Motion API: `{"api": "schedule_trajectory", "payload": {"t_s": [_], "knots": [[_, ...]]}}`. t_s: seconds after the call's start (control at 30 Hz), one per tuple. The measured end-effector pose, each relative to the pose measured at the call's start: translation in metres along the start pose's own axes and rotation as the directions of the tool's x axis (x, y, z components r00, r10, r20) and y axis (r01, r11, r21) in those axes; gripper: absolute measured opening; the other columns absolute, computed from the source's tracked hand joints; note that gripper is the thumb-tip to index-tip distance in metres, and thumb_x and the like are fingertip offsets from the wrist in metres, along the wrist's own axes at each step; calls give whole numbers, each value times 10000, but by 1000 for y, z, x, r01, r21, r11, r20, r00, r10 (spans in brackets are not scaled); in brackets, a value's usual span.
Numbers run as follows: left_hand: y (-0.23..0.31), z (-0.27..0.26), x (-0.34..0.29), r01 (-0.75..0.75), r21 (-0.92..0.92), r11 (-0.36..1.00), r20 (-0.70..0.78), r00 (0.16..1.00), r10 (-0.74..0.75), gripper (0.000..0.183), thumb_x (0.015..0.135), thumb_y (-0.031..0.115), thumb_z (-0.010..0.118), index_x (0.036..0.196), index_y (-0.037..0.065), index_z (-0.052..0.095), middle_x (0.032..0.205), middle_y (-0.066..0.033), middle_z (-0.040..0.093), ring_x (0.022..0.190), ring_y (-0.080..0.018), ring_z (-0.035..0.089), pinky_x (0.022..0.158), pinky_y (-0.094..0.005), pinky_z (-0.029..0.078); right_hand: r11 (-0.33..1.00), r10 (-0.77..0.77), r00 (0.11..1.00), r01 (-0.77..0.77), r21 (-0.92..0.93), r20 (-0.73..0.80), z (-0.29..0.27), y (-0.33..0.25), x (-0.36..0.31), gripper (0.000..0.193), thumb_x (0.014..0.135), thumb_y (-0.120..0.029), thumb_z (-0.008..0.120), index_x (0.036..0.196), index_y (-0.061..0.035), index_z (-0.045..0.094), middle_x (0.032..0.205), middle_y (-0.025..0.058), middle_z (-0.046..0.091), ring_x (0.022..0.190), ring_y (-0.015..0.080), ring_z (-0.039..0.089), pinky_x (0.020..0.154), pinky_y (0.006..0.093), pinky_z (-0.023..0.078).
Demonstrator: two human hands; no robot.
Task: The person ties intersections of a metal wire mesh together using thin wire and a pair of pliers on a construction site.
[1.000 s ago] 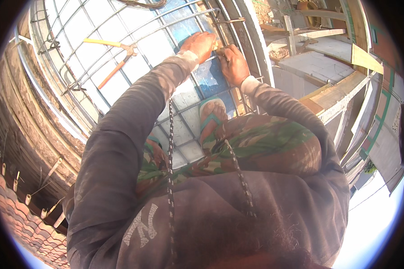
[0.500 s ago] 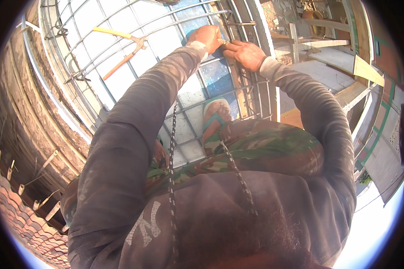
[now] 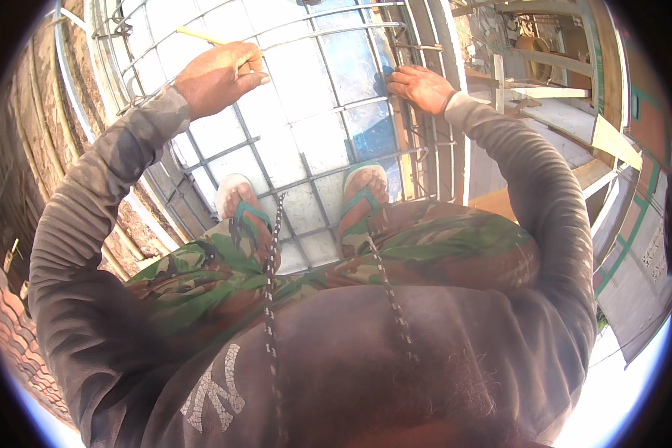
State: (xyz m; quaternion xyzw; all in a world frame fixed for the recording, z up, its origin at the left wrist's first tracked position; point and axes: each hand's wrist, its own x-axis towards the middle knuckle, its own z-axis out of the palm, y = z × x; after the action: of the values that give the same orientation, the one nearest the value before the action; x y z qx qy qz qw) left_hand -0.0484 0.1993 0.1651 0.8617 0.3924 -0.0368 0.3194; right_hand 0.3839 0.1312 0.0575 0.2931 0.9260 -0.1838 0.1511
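My left hand (image 3: 220,75) is curled over the pincers, covering their jaws and orange handle; the yellow handle (image 3: 194,33) sticks out beyond the knuckles. Across from it, my right hand (image 3: 423,88) is closed at the steel bars along the right side of the rebar mesh (image 3: 306,179). Its fingertips press together beside a bar, and what they hold is too small to make out. Beneath the mesh lie pale sheeting and a blue strip (image 3: 369,131). Both my feet (image 3: 362,187), in flip-flops, are on the mesh.
Wooden boards and planks (image 3: 552,93) stand to the right, along with a round yellowish object (image 3: 535,58). On the left run long poles (image 3: 45,127) and, lower, a tiled roof (image 3: 15,328). Two cords (image 3: 271,299) hang from my top.
My left hand has left the right-hand bars and moved left onto the pincers. The right hand stays by the bars. My left foot now shows fully.
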Motion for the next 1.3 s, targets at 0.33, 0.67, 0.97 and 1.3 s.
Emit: {"api": "schedule_trajectory", "payload": {"t_s": [0.33,0.67,0.97,1.3], "knots": [[-33,-4,-117,337,-231,913,-6,938,-348,318,985,331,693,958,17,646,752,-68,581,628,-148,484,589,-339,428,954,291,952,-296,-52,-98,-8,-59,9,272,812,-45,610,1077,13,627,1084,163,622,1080,338,601,970,420,495],[-84,90,-95,324,29,945,-214,926,-311,410,890,219,718,1243,42,605,1215,-167,603,1217,-358,532,1033,-465,430,865,440,896,-404,297,-62,-21,-43,14,177,936,-98,594,1095,-48,653,1117,175,627,1150,385,575,1002,465,479],[-114,97,-65,255,18,967,-153,956,-249,227,941,211,643,1097,58,584,1120,-186,623,1120,-375,569,977,-473,445,628,624,778,-555,546,73,-55,-28,-11,273,993,-198,536,1136,-31,697,1068,224,713,1051,420,668,918,468,512],[-53,31,-71,127,-202,971,-438,875,-205,180,995,182,520,1082,26,543,951,-196,619,807,-392,627,753,-470,502,469,762,642,-458,755,-84,-124,-53,-20,388,1000,-317,642,1234,-10,682,1014,102,744,965,178,686,901,330,529]]}}
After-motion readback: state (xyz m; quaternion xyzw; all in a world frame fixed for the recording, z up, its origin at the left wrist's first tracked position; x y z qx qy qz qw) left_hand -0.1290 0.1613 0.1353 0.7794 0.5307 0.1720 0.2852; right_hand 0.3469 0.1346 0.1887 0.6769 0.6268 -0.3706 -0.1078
